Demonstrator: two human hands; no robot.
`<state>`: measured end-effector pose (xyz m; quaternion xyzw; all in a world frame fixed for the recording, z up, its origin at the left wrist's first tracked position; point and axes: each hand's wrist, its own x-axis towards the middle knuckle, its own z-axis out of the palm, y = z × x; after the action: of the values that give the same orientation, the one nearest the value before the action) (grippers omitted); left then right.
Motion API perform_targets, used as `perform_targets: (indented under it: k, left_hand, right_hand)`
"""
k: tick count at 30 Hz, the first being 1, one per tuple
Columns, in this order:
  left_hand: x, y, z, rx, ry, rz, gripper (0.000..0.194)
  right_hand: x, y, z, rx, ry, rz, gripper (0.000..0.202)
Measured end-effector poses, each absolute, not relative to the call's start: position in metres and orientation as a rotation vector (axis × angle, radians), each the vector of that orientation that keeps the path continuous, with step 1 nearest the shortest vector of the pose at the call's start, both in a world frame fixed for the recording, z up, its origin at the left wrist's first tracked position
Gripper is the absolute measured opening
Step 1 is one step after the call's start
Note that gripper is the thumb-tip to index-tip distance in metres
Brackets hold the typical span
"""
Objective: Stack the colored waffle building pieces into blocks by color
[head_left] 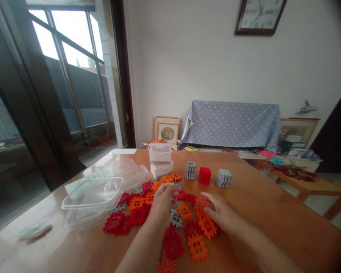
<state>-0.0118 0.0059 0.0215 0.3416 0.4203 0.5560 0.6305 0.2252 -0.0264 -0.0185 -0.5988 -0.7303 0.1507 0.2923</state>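
Red, orange and grey notched plastic squares lie in a loose pile on the wooden table point(244, 242). My left hand point(165, 197) is over the pile's middle, its fingers curled together; what they hold, if anything, is hidden. To the right, my right hand point(218, 210) has its thumb and fingers apart beside an orange piece point(207, 225) and a red-orange piece point(200, 203), with nothing visible between them. Behind the hands stand a grey stack point(190, 170), a red stack point(205, 176) and another grey stack point(224, 178) of the same squares.
Clear plastic tubs point(93, 195) and lids point(130, 175) sit on the left. Two small translucent boxes point(160, 153) are stacked at the table's far side. A crumpled pale packet point(35, 229) lies near the left edge. Beyond stands furniture under a dotted cloth point(233, 123).
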Motion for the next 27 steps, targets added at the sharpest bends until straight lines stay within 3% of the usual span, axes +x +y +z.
perform_targets:
  k: [11,20,27]
  left_hand:
    - [0.009,-0.009,0.018,1.076,1.031,1.142,0.026]
    - [0.03,-0.026,0.017,1.131,0.969,0.979,0.037]
    - [0.029,-0.027,0.023,1.041,0.876,1.068,0.036]
  right_hand:
    - [0.205,-0.032,-0.02,-1.414,-1.711,0.448,0.035]
    - [0.202,-0.039,-0.018,-1.338,-1.761,0.196,0.034]
    - [0.186,-0.054,-0.006,-1.236,-1.894,0.373,0.047]
